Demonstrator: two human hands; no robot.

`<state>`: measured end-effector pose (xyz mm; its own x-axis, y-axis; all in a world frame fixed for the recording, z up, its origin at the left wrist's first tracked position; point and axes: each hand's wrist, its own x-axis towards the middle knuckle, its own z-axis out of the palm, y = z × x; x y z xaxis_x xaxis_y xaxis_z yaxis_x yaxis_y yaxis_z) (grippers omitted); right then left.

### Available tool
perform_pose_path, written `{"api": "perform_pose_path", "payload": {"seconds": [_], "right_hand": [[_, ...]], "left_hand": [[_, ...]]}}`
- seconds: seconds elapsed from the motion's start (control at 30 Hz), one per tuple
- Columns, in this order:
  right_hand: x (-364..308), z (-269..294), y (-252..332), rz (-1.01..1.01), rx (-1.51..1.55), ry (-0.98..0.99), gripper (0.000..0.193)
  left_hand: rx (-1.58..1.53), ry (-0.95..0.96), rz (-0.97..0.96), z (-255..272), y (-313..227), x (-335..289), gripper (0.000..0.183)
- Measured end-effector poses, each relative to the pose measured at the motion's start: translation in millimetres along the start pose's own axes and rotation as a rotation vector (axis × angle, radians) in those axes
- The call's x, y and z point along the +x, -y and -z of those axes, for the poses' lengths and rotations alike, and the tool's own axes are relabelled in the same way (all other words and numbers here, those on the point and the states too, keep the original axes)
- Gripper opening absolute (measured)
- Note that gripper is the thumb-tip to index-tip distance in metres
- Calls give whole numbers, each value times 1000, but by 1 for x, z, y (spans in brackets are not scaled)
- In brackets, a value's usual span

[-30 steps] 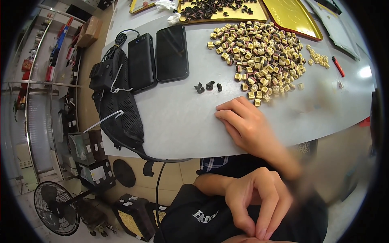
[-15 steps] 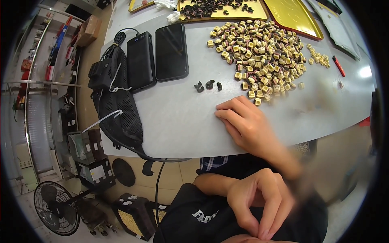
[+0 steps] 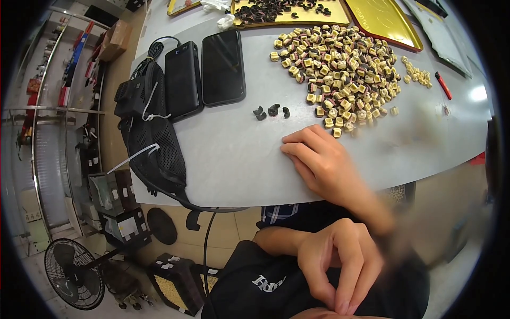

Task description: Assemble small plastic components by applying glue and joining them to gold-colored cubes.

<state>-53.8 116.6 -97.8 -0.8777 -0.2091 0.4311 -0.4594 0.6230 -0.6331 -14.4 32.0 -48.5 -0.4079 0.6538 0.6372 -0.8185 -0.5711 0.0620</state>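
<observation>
My right hand (image 3: 324,162) rests on the grey table near its front edge, with fingers half bent and tips on the surface. No object shows in it; the thumb is hidden. Just beyond lies a big heap of small cream, black and pink block-shaped pieces (image 3: 345,74). Three small black curved pieces (image 3: 273,110) lie apart, left of the heap. Close to my body, my left hand (image 3: 340,260) is raised at the lower edge of the view, thumb and fingertips pinched together. Whatever is between those tips, if anything, cannot be made out.
Left on the table (image 3: 234,170) are a phone (image 3: 223,66), a black power bank (image 3: 183,80) and a black mesh pouch (image 3: 154,143) with cables. Gold trays (image 3: 385,24) stand at the back, one holding dark pieces. Small pale pieces (image 3: 417,73) and a red pen-like tool (image 3: 443,86) lie right.
</observation>
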Motion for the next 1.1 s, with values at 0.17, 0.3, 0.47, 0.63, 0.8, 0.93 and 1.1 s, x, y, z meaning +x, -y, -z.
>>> {"api": "perform_pose_path", "payload": {"seconds": [0.17, 0.3, 0.47, 0.63, 0.8, 0.93, 1.1], "right_hand": [[-1, 2, 0, 3, -4, 2, 23], [1, -1, 0, 21, 11, -3, 23], [-1, 2, -1, 18, 11, -5, 23], [-1, 0, -1, 21, 13, -15, 22], [-1, 1, 0, 19, 11, -14, 23], [-1, 0, -1, 21, 12, -15, 24], [-2, 2, 0, 2, 18, -5, 25]], "left_hand": [[-3, -55, 59, 0, -7, -1, 11], [41, 195, -227, 10, -1, -2, 31], [-168, 52, -140, -2, -7, -3, 5], [-163, 44, -136, -4, -8, -4, 6], [-184, 49, -130, -4, -7, -4, 6], [-186, 21, -142, -6, -7, -7, 6], [-68, -36, -253, -17, -1, -11, 9]]}}
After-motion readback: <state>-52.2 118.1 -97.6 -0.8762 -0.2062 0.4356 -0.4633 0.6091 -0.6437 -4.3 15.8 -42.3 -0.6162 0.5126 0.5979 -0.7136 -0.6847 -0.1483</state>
